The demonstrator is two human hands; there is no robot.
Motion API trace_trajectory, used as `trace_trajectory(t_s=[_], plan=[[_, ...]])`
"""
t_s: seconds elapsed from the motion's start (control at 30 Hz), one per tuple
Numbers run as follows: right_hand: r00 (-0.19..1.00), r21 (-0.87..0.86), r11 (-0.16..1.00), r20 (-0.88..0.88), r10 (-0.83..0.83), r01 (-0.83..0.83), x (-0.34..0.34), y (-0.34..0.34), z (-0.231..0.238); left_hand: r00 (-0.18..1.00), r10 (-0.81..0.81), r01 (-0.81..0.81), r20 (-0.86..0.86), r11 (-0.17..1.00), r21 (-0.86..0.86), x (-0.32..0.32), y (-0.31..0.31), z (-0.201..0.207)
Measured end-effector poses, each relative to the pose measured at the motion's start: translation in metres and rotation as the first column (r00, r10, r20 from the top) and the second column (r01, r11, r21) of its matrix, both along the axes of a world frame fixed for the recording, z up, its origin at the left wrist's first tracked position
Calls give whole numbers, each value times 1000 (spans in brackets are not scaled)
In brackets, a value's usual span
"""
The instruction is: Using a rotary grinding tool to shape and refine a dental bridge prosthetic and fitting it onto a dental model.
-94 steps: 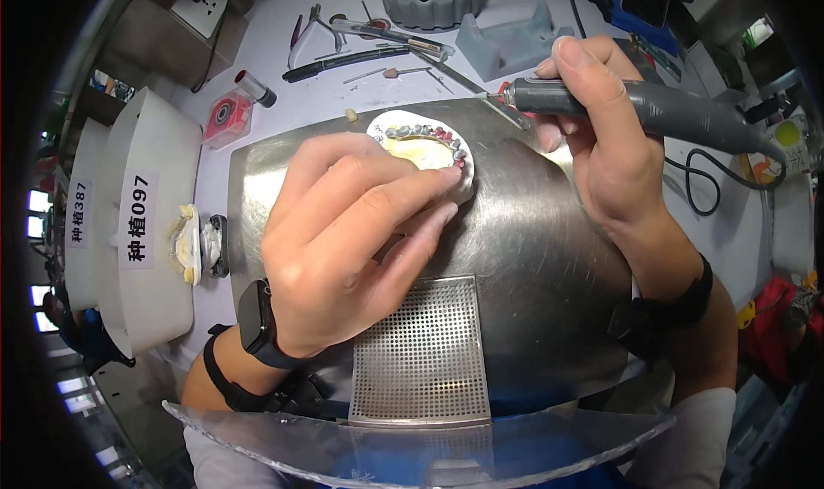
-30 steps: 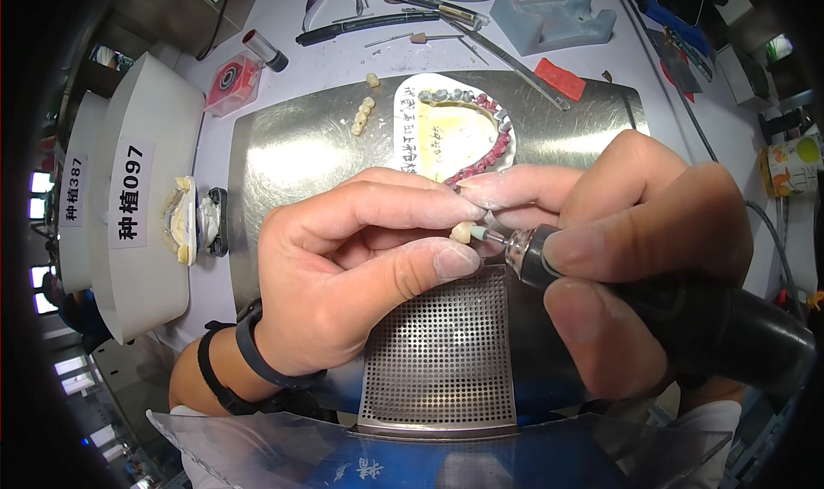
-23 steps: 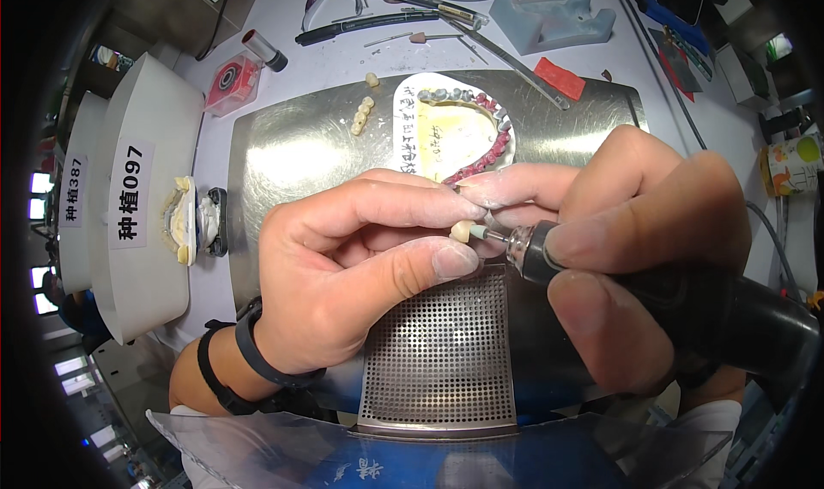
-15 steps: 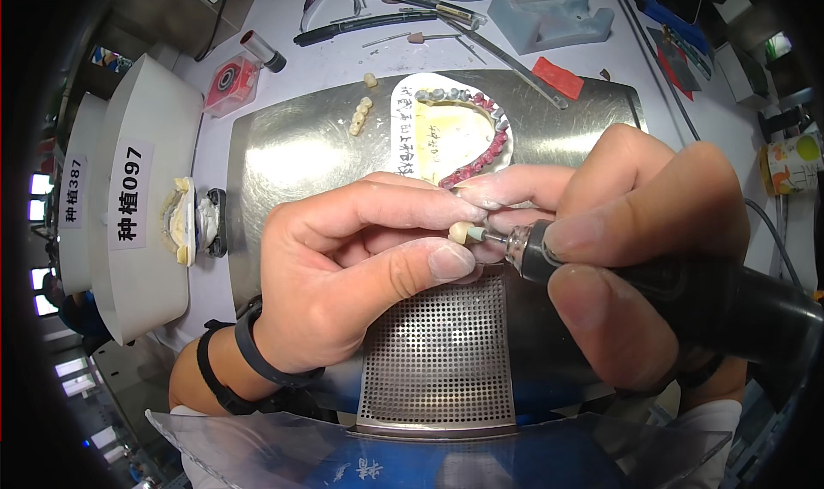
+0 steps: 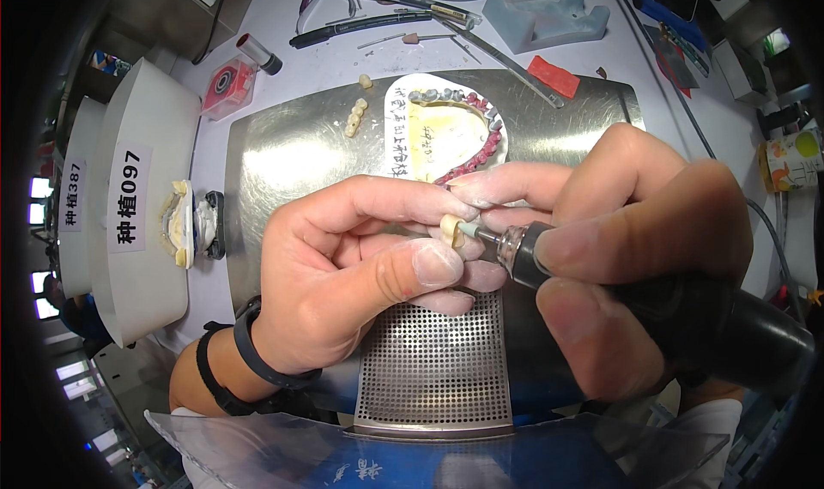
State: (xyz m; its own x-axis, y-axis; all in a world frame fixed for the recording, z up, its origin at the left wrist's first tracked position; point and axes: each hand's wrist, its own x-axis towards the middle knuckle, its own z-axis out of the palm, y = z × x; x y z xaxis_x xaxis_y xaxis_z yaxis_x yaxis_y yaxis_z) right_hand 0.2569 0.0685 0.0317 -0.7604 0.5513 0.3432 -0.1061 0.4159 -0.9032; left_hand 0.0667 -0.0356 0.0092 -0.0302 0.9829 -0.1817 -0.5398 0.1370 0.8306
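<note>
Between the fingers and thumb of my left hand [image 5: 343, 266] is a small cream dental crown [image 5: 451, 229], its hollow side partly showing. My right hand [image 5: 627, 232] grips a black rotary handpiece [image 5: 687, 317], which comes in from the right. A pale green grinding tip [image 5: 469, 229] on its metal shank meets the crown's right side, or sits just inside its edge; I cannot tell which. The fingertips of both hands are close together above the crown. Just beyond them lies a dental model [image 5: 451, 133] with grey and dark red teeth.
A perforated metal grille [image 5: 433, 369] lies below my hands. A tooth bridge [image 5: 356, 118] and a single crown [image 5: 366, 81] rest on the metal plate [image 5: 283, 137]. Farther back are a grey-blue stand [image 5: 549, 21], pens, burs and a red sheet [image 5: 553, 77]. White bins [image 5: 150, 206] stand left.
The crown has turned in my left fingers, so more of its hollow shows. My left thumb has shifted down and left; the handpiece has moved slightly left with it.
</note>
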Motion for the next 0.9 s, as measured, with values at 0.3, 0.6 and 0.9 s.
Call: trace_trajectory(t_s=[0.3, 0.6, 0.9], plan=[[999, 116, 993, 33, -18, 14, -5, -3, 0, 1000, 0, 1, 18, 999, -47, 2, 1, 3], [981, 104, 979, -106, -163, 174, -15, -8, -16, 999, 4, -2, 54, 999, -38, 3, 0, 0], [988, 117, 982, 17, -154, 151, -10, -7, -6, 998, 24, -22, 49, 999, -41, 3, 0, -1]])
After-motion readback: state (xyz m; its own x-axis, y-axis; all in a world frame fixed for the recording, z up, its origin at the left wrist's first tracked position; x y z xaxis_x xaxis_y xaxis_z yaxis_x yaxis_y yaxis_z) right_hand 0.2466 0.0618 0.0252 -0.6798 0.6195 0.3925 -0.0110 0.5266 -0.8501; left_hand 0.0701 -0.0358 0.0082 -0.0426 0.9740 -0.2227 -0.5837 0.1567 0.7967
